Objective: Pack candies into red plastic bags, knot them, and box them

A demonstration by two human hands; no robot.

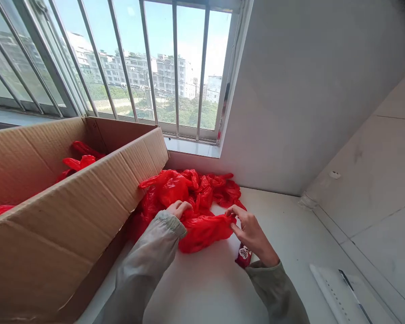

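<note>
A red plastic bag (204, 233) is stretched between my two hands over the white tabletop (209, 283). My right hand (251, 229) pinches its right end between thumb and fingers. At the bag's left end, my left hand (179, 209) has its fingers curled on the red plastic; the fingertips are partly hidden. Behind the hands lies a heap of crumpled red plastic bags (202, 186), pushed against the wall. A small dark red packet (244, 254) with white marks lies below my right hand, partly covered by it.
A large open cardboard box (121, 189) stands on the left, with more red bags (81, 162) inside. A barred window (175, 67) is behind it. At the lower right, a pen (354, 294) rests on a white notebook-like pad (334, 288). A wall (290, 90) bounds the table's back.
</note>
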